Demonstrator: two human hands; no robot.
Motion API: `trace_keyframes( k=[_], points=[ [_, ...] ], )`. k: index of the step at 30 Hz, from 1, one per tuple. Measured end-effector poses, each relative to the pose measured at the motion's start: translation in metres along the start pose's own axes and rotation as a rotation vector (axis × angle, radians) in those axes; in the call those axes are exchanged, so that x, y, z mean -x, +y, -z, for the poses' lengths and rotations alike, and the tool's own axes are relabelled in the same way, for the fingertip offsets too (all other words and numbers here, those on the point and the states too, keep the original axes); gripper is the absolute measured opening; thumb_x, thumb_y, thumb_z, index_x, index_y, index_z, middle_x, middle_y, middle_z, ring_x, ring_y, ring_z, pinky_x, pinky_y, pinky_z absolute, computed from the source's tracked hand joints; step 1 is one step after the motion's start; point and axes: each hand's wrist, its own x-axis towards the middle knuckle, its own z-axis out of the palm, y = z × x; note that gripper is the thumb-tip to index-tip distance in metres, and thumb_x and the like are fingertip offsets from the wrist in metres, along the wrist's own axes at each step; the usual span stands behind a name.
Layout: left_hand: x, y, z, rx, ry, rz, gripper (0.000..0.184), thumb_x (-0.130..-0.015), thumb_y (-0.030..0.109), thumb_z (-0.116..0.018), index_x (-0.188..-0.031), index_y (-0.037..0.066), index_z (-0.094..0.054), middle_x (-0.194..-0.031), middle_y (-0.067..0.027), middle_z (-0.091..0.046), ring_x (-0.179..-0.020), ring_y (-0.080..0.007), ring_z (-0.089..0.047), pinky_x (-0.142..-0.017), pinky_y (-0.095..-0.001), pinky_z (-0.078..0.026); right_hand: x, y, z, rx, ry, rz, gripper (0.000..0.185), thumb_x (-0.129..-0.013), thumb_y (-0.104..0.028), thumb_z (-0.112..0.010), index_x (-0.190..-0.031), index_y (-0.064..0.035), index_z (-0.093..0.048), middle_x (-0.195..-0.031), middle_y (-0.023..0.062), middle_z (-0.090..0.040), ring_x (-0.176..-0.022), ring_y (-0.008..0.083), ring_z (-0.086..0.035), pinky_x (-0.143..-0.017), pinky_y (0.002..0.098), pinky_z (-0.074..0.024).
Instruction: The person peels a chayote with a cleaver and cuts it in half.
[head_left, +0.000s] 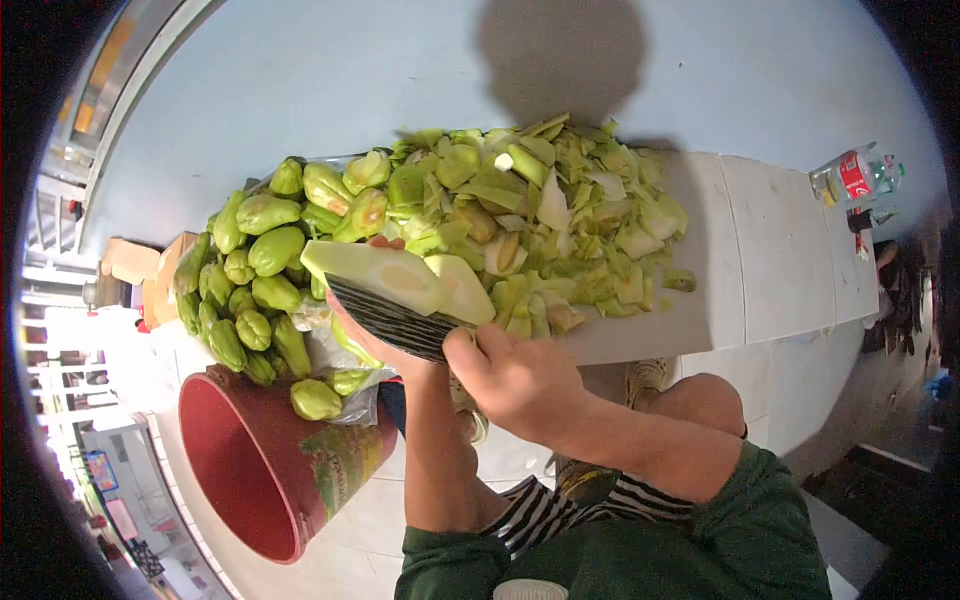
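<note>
A chayote cut open lengthwise (345,262) lies in my left hand (380,345), pale flesh and seed facing up. Behind it, fingertips curl over its far edge. Another pale cut piece (462,290) is right beside it; whether my hand supports it too, I cannot tell. My right hand (515,380) is closed round the handle of a knife (390,318), whose dark, streaked blade slants up to the left across the near side of the chayote and hides part of my left palm. Beyond both hands spreads a heap of green peels and cut scraps (590,240).
Whole chayotes (260,250) are piled on the left, some on a clear plastic bag (335,345). A red bucket (240,470) lies tipped below them. A plastic bottle (855,178) stands at the white tiled surface's (790,240) right end. My knees are just beneath its front edge.
</note>
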Motion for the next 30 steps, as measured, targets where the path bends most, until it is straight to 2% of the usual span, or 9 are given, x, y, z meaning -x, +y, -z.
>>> trace_keyframes(
  k=[4, 14, 16, 19, 22, 24, 25, 28, 30],
  points=[
    [0.001, -0.006, 0.009, -0.065, -0.078, 0.062, 0.06, -0.101, 0.053, -0.028, -0.137, 0.007, -0.044, -0.129, -0.0151, -0.056, -0.117, -0.0323, -0.052, -0.101, -0.0428, -0.043, 0.003, -0.004, -0.014, -0.005, -0.012, -0.03, 0.025, -0.079, -0.011, -0.06, -0.101, -0.0019, -0.054, -0.074, 0.0103, -0.055, -0.054, 0.0249, -0.062, -0.045, 0.0348, -0.0497],
    [-0.005, -0.002, 0.01, -0.245, 0.125, -0.054, 0.053, -0.1, 0.046, -0.036, -0.135, 0.007, -0.045, -0.13, -0.0148, -0.055, -0.117, -0.0297, -0.055, -0.097, -0.0424, -0.048, 0.002, -0.006, -0.019, 0.019, -0.051, -0.068, 0.025, -0.08, -0.011, -0.059, -0.102, -0.0005, -0.053, -0.076, 0.0111, -0.056, -0.057, 0.025, -0.063, -0.046, 0.0344, -0.0513],
    [-0.004, -0.002, 0.011, -0.381, 0.003, 0.096, 0.054, -0.1, 0.046, -0.038, -0.139, 0.01, -0.042, -0.134, -0.0164, -0.052, -0.117, -0.0325, -0.055, -0.097, -0.0461, -0.05, 0.003, -0.006, -0.025, 0.007, -0.021, -0.05, 0.025, -0.08, -0.01, -0.058, -0.102, -0.0004, -0.053, -0.077, 0.0113, -0.057, -0.057, 0.0255, -0.064, -0.046, 0.0346, -0.0514],
    [0.002, 0.0, 0.0, -0.373, 0.103, 0.096, 0.053, -0.1, 0.044, -0.039, -0.14, 0.009, -0.04, -0.134, -0.0179, -0.051, -0.116, -0.0345, -0.056, -0.09, -0.0471, -0.054, 0.002, -0.005, -0.029, 0.032, -0.058, -0.067, 0.025, -0.08, -0.01, -0.058, -0.102, -0.0006, -0.053, -0.078, 0.0121, -0.058, -0.059, 0.0269, -0.065, -0.047, 0.0355, -0.0523],
    [-0.001, 0.006, -0.019, -0.403, 0.152, 0.071, 0.051, -0.1, 0.039, -0.038, -0.141, 0.007, -0.038, -0.131, -0.0206, -0.053, -0.111, -0.035, -0.059, -0.079, -0.0453, -0.058, -0.001, 0.002, -0.028, -0.037, -0.103, -0.087, 0.024, -0.081, -0.007, -0.058, -0.104, -0.0009, -0.052, -0.078, 0.013, -0.058, -0.059, 0.0313, -0.064, -0.049, 0.0393, -0.0527],
    [-0.002, 0.006, -0.022, -0.421, 0.153, 0.01, 0.051, -0.1, 0.035, -0.039, -0.141, 0.004, -0.036, -0.128, -0.0214, -0.055, -0.105, -0.0345, -0.062, -0.075, -0.0433, -0.06, -0.005, 0.007, -0.025, -0.296, -0.082, -0.146, 0.023, -0.086, -0.006, -0.057, -0.107, -0.0001, -0.049, -0.078, 0.0176, -0.06, -0.061, 0.0371, -0.063, -0.052, 0.044, -0.0514],
    [-0.001, 0.01, -0.029, -0.633, 0.145, -0.02, 0.055, -0.099, 0.036, -0.034, -0.142, 0.003, -0.034, -0.129, -0.0208, -0.056, -0.11, -0.037, -0.061, -0.088, -0.0485, -0.055, -0.006, 0.009, -0.025, -0.296, -0.084, -0.143, 0.023, -0.086, -0.006, -0.057, -0.107, -0.0001, -0.049, -0.078, 0.0176, -0.06, -0.061, 0.0371, -0.063, -0.052, 0.044, -0.0514],
    [-0.002, 0.017, -0.028, -0.776, 0.045, -0.112, 0.061, -0.097, 0.032, -0.046, -0.146, 0.001, -0.028, -0.126, -0.0221, -0.056, -0.102, -0.0332, -0.063, -0.082, -0.0426, -0.056, -0.009, 0.015, -0.028, -0.468, -0.044, -0.154, 0.022, -0.087, -0.009, -0.056, -0.104, -0.0016, -0.044, -0.074, 0.022, -0.06, -0.066, 0.0434, -0.062, -0.056, 0.0495, -0.0501],
    [-0.001, 0.022, -0.03, -0.809, 0.037, -0.124, 0.061, -0.096, 0.029, -0.046, -0.146, 0.0, -0.027, -0.126, -0.0223, -0.057, -0.104, -0.0312, -0.063, -0.086, -0.0407, -0.054, -0.015, 0.018, -0.022, -0.574, -0.008, -0.137, 0.02, -0.088, -0.007, -0.057, -0.102, -0.0007, -0.043, -0.071, 0.0226, -0.06, -0.069, 0.0445, -0.062, -0.057, 0.0509, -0.0471]
  ],
)
